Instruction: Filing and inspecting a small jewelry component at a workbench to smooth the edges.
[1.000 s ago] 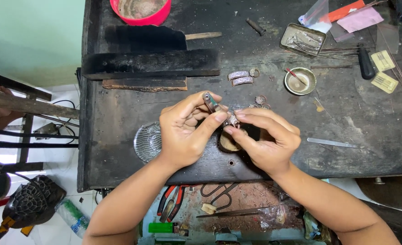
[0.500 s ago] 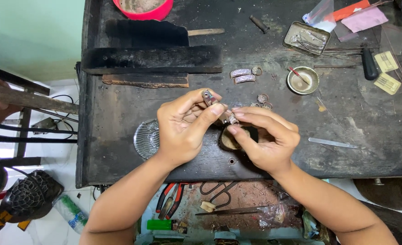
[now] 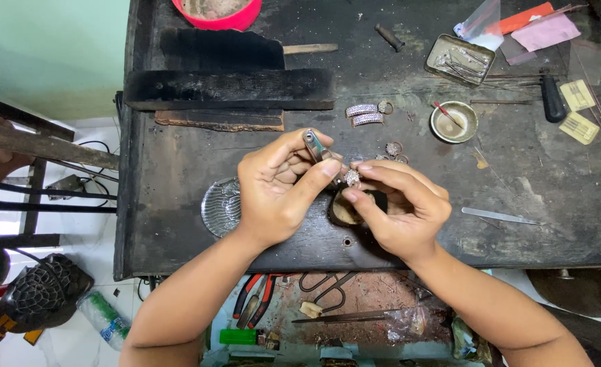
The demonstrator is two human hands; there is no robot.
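A small sparkling stone-set silver ring (image 3: 352, 177) is pinched between the fingertips of the right hand (image 3: 402, 207), grip closed, above the near edge of the dark, worn wooden tabletop (image 3: 178, 163). A slim metal hand tool (image 3: 316, 148) is gripped in the closed left hand (image 3: 277, 187), its tip touching the ring. A ribbed clear glass dish (image 3: 220, 207) lies just beside the left wrist; a small round brass bowl (image 3: 454, 122) sits farther back.

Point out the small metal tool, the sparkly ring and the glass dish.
small metal tool (image 3: 313, 144), head view, on its upper end above the left hand's fingers.
sparkly ring (image 3: 352, 177), head view, on its stone-set top, between the fingertips.
glass dish (image 3: 220, 207), head view, on its ribbed middle.
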